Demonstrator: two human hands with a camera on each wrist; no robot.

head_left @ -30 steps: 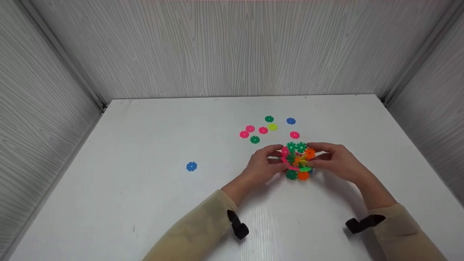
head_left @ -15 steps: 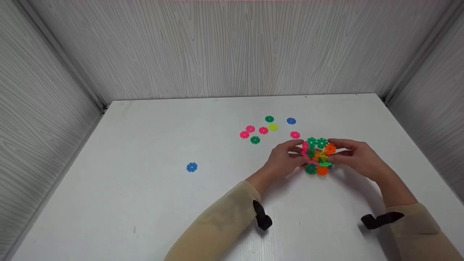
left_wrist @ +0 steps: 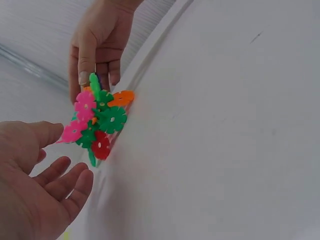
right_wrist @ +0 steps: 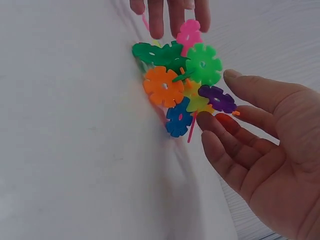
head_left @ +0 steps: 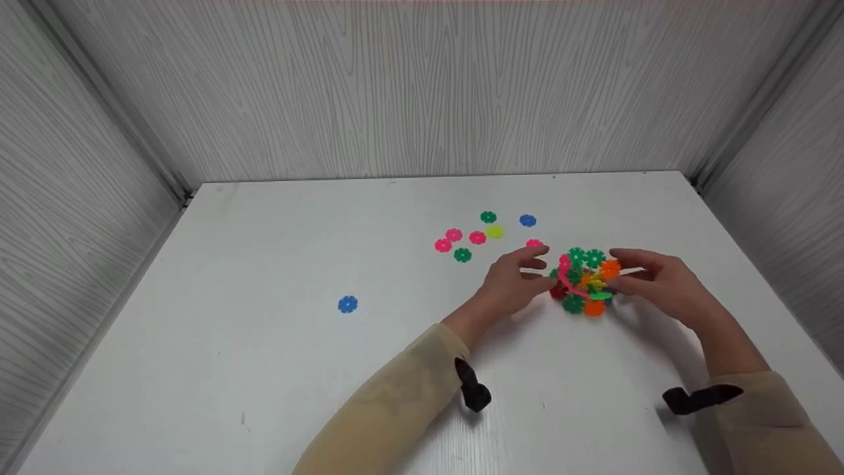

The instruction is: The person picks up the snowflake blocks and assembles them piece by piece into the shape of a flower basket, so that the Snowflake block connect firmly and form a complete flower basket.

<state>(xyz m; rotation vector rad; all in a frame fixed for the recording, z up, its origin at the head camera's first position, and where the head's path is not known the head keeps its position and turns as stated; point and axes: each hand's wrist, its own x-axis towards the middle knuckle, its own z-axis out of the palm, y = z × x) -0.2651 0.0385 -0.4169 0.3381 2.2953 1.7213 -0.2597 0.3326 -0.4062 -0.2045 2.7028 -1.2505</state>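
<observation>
In the head view, a cluster of interlocked flower-shaped plastic discs (head_left: 583, 284) in pink, green, orange, yellow and other colours stands on the white table, right of the middle. My left hand (head_left: 511, 280) is beside its left side, thumb and fingers spread; the left wrist view shows the thumb (left_wrist: 50, 132) very near a pink disc. On the other side is my right hand (head_left: 659, 280), its fingers loosely bent. The right wrist view has its thumb (right_wrist: 250, 87) apart from the light green disc, while other fingertips are close behind the purple disc (right_wrist: 217, 99); contact there is unclear.
Loose discs lie behind the hands: pink ones (head_left: 443, 245), green ones (head_left: 463, 254), a yellow one (head_left: 494, 231) and a blue one (head_left: 527, 220). Another blue disc (head_left: 348, 304) lies alone to the left. Grained panels (head_left: 422, 92) wall the table's back and sides.
Both hands carried the disc cluster to the right. Over the last half second the left fingers let go and drew slightly left, and the right hand shifted a little right.
</observation>
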